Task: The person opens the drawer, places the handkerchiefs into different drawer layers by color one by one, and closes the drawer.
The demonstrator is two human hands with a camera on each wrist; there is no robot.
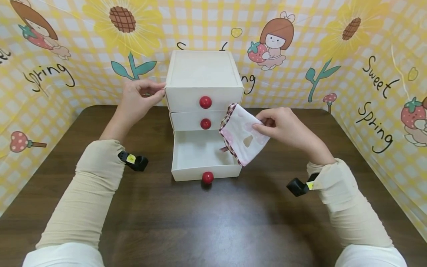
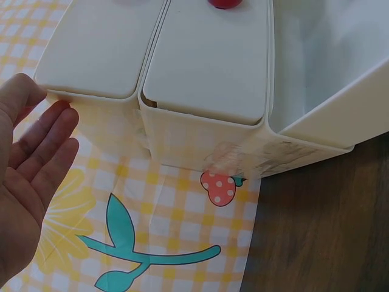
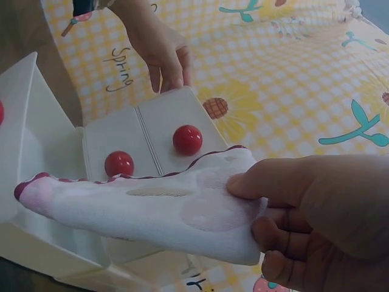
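A white cabinet [image 1: 205, 68] with three stacked drawers stands at the back of the table. Its bottom drawer [image 1: 191, 148] is pulled out and shows a bare inside; the two upper ones are closed. My left hand [image 1: 138, 96] touches the cabinet's upper left front edge with thumb and fingertips, the fingers fairly straight in the left wrist view. Between thumb and fingers my right hand [image 1: 283, 124] pinches a folded handkerchief [image 1: 245, 135], white with pink patches, a tan patch and a dark checked trim. It hangs tilted over the right side of the pulled-out drawer.
Each drawer has a round red knob [image 1: 207, 177]. The dark wooden table [image 1: 213, 222] extends in front of the cabinet. A yellow checked cloth backdrop [image 1: 207, 22] with sunflowers and cartoon figures rises behind and at both sides.
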